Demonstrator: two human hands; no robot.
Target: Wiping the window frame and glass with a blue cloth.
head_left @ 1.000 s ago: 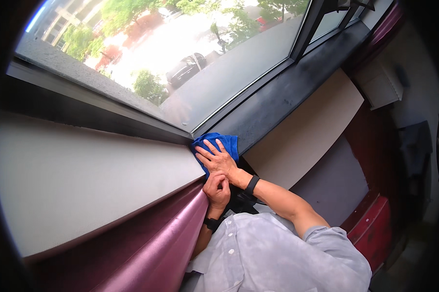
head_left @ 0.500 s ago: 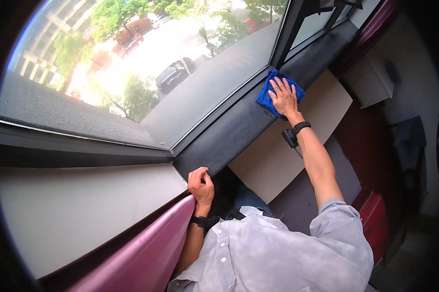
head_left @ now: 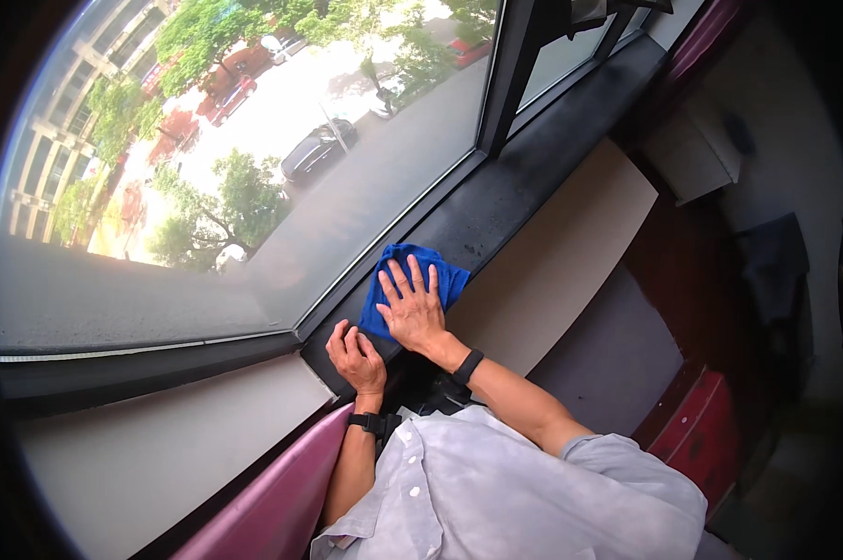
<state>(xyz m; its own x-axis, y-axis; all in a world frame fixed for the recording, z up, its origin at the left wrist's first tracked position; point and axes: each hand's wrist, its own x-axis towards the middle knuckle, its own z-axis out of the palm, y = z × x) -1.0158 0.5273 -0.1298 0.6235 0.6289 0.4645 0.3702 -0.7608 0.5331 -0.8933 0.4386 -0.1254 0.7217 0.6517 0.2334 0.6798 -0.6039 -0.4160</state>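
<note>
A blue cloth point(head_left: 377, 301) lies spread on the dark window sill point(head_left: 524, 191), close to the sill's near corner. My right hand point(head_left: 416, 313) presses flat on top of it, fingers spread, and partly covers it. Beside the cloth's left edge, my left hand point(head_left: 356, 362) rests at the sill's corner. Its fingers are loosely bent and apart, with nothing seen in them. Each wrist wears a black band.
The window pane point(head_left: 384, 177) rises along the far side of the sill, with a dark frame post point(head_left: 499, 89) on it. A pale board point(head_left: 562, 252) lies below the sill's edge. Pink fabric point(head_left: 272, 485) hangs beside my left forearm.
My right hand has drawn the blue cloth along the sill toward me and to the left, up beside my left hand. The left hand's fingers have loosened slightly.
</note>
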